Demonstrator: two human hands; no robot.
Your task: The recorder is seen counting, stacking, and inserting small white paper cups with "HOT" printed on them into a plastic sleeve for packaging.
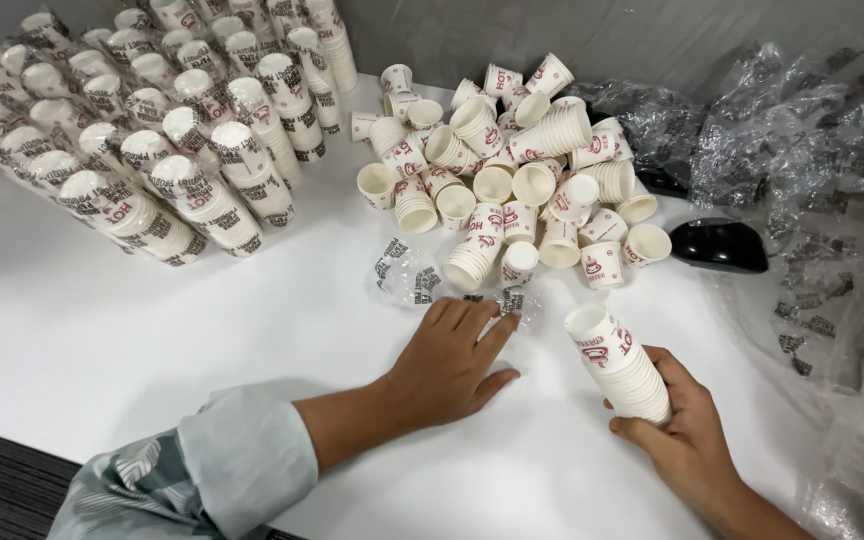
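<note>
Plainly the weak spot is the stack [620, 362] of nested paper cups in the right hand [687, 440]: the fingers wrap only its lower end, near the right edge of the desk [82, 330], and the open top leans up and to the left, clear of the grip. Tipped any further, the upper cups could slide off and roll, since nothing but friction holds them nested. The left hand [447, 365] lies flat, palm down, fingers loosely spread, its tips touching a crumpled clear wrapper [407, 272]; that film looks slippery, and a hand pressing on it might skid. Just beyond lies the loose pile [507, 170] of single cups and short stacks, many on their sides; a nudge from either hand would likely send some rolling toward the black mouse-like thing [718, 244] or off the right edge into the plastic sheeting [812, 150]. At the far left, the wrapped sleeves [152, 120] of cups lean in rows, well apart from both hands, so they seem safe.
</note>
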